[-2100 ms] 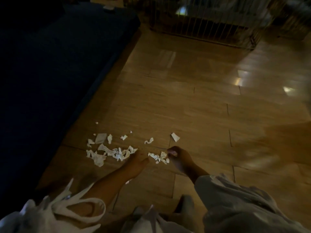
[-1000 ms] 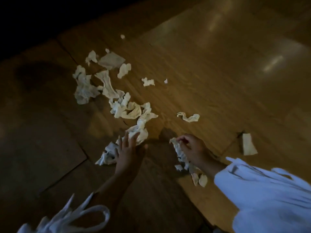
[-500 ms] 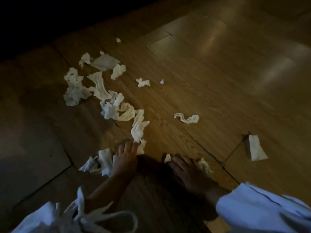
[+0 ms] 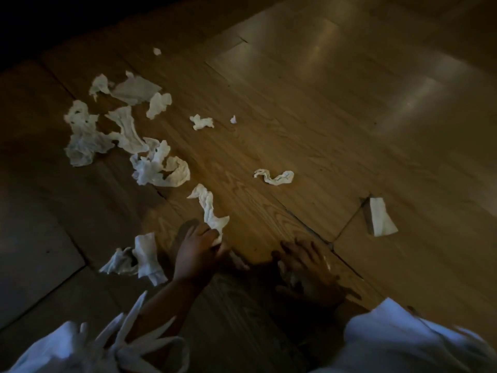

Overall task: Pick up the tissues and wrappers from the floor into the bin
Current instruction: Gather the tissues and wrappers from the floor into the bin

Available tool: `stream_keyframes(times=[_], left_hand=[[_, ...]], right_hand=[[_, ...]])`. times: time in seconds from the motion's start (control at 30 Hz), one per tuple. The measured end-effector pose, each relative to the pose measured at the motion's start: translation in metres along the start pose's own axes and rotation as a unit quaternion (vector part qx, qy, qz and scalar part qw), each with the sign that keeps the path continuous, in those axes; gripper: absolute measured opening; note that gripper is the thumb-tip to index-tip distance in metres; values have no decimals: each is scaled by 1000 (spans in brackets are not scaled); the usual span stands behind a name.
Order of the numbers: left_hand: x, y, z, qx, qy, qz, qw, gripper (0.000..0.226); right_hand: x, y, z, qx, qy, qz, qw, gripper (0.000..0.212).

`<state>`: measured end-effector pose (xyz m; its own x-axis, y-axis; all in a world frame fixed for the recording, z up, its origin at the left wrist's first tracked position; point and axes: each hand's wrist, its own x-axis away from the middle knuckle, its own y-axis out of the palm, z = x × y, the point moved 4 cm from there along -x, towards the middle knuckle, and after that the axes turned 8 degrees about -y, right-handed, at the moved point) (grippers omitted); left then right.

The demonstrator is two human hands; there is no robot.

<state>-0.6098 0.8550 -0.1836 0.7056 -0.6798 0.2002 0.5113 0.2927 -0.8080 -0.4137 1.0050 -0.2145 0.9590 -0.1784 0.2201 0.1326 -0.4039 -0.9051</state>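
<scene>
Tissues (image 4: 161, 168) roughly 12 scraps, wooden floor (image 4: 309, 125), 2 hands (image 4: 197, 254)

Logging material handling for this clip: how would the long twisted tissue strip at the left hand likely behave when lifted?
Probably floppy: the twisted tissue strip lies crinkled and bent along the wooden floor. It looks thin and light, so it should dangle from the left hand touching its near end. Likely tears easily; ragged scraps lie nearby.

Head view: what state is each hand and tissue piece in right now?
left hand: gripping the near end of a long tissue strip
right hand: palm down, tissue bits underneath
folded tissue: untouched on the floor
twisted scrap: untouched
</scene>
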Motion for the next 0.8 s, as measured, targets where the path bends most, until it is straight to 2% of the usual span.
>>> stream_keyframes(times=[0.03,0.07,0.13,0.2,0.23,0.3,0.37,0.43,0.5,0.53,0.6,0.7,0.8], left_hand=[[2,-2,-5,-12,1,17,1000,38],[2,-5,-12,-22,-7,29,999,35],[4,-12,-20,-37,-63,31,997,25],[7,-15,-30,-50,-109,40,992,24],[8,-16,-35,-54,-123,44,990,31],[10,-15,-44,-69,-157,35,985,47],[12,-12,-48,-60,-219,13,974,61],[14,-7,-50,-2,-282,-13,959,63],[16,-1,-51,18,-284,-32,958,61],[17,2,-52,18,-272,-45,961,59],[19,4,-49,18,-262,-65,963,61],[17,5,-35,-24,-241,-82,967,86],[6,8,-24,-51,-203,-102,973,99]], right_hand=[[2,8,-5,59,-42,-15,997,66],[4,11,-10,68,-64,-7,996,56],[4,10,-14,-6,-88,45,995,43],[-5,-1,-18,-47,-98,51,993,46],[-13,-7,-20,-76,-90,46,992,52],[-28,-23,-18,-120,-24,90,988,60],[-49,-39,-10,-153,48,138,977,44],[-79,-59,-3,-197,68,219,953,29],[-116,-79,7,-220,96,274,931,24],[-132,-86,12,-229,108,276,927,24],[-161,-89,22,-179,108,235,949,29],[-170,-77,33,-39,82,127,988,37],[-146,-54,34,22,70,85,994,45]])
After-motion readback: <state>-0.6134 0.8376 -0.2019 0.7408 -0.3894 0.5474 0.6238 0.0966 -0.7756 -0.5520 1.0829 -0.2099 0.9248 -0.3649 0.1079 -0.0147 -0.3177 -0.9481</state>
